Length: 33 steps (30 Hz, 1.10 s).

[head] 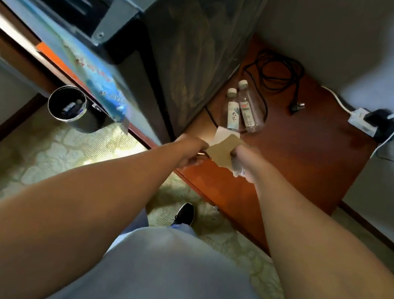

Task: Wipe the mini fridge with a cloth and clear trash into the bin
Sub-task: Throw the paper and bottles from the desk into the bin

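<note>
Brown torn cardboard piece [224, 148], flat and stiff, pinched by left hand [191, 152] and right hand [244, 165] over glossy wooden cabinet top [307, 152]; two clear plastic bottles [243, 108] just beyond.

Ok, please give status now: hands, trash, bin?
Both hands, left hand and right hand, hold paper scraps. Two bottles still on cabinet. Bin left, path open.

A dark grey boxy mini fridge [194, 52] stands at the wooden cabinet top's left edge; flat tan and white paper scraps [225, 146] are pinched over the front edge; a round black bin [67, 106] stands on the floor
</note>
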Each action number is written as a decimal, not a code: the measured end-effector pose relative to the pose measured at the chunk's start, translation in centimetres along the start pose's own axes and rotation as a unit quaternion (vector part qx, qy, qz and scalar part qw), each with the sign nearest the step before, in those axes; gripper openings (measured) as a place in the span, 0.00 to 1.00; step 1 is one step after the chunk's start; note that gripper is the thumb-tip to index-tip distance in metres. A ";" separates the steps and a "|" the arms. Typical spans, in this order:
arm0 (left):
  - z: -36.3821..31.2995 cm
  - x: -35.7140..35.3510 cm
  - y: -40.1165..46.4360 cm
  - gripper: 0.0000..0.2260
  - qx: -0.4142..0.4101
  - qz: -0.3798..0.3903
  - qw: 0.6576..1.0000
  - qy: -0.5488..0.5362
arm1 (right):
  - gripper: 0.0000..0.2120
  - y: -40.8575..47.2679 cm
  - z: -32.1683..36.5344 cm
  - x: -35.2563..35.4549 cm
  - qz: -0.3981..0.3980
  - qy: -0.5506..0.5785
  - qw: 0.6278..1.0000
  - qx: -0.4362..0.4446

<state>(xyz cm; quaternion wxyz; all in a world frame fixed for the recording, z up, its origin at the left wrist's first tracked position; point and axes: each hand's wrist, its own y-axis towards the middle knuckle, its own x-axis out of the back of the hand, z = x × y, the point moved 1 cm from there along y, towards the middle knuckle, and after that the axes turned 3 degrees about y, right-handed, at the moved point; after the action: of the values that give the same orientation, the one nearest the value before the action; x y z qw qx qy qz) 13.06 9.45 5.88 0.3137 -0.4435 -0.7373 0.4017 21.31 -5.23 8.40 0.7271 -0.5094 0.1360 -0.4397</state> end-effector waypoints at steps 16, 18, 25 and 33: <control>12.6 14.7 -3.7 0.18 0.101 -0.028 0.993 -0.046 | 0.07 -3.6 -4.1 -16.0 0.177 -0.167 0.967 -0.071; 13.9 17.3 -4.6 0.16 0.105 -0.061 0.989 -0.086 | 0.09 -4.3 -3.2 -18.9 0.203 -0.181 0.960 -0.067; 17.3 25.7 -6.5 0.12 0.071 -0.148 0.945 -0.284 | 0.07 -7.3 0.4 -28.7 0.251 -0.207 0.945 -0.027; 17.9 34.7 -5.1 0.09 0.054 -0.204 0.884 -0.418 | 0.15 -7.4 5.4 -39.0 0.213 -0.207 0.952 0.069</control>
<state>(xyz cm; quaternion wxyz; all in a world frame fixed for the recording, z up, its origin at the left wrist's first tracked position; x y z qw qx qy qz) -17.82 33.79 5.40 0.0750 -0.0570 -0.8515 0.5159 -1.39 27.72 7.41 0.8496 -0.4968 0.0574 -0.1678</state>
